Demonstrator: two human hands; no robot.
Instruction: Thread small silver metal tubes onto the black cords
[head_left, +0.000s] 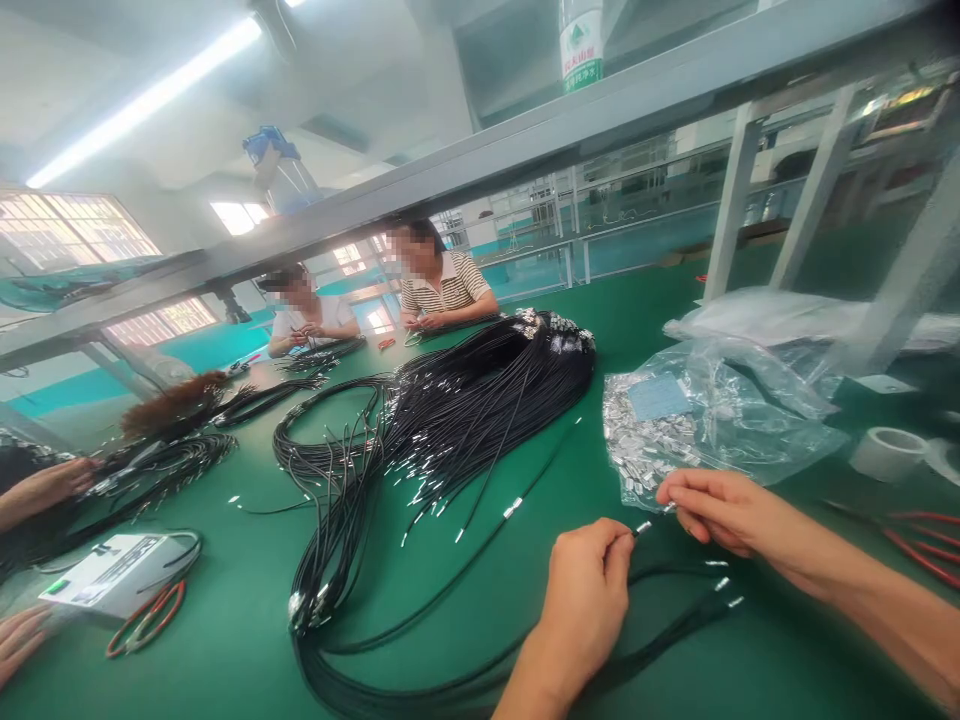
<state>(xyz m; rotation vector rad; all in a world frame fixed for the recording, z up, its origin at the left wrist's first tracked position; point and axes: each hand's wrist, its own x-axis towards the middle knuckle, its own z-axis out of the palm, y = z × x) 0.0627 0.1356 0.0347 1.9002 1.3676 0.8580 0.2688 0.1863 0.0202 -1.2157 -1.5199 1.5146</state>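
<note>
My left hand (585, 600) is closed in a pinch on the end of a black cord (675, 625) that carries a small silver metal tip (643, 527). My right hand (712, 510) is also pinched, on a tiny silver metal clasp (668, 508) close to that tip. Both hands hover low over the green table (240, 640). Just behind my right hand lies a clear plastic bag of silver clasps (652, 445). A large bundle of black cords with silver ends (465, 410) spreads across the table's middle.
Red-handled pliers (926, 545) and a roll of white tape (889, 452) lie at the right. Another person's hands (45, 485) work cords at the left, beside a white box (105, 575) and red-handled pliers (146, 620). Two people sit at the far side.
</note>
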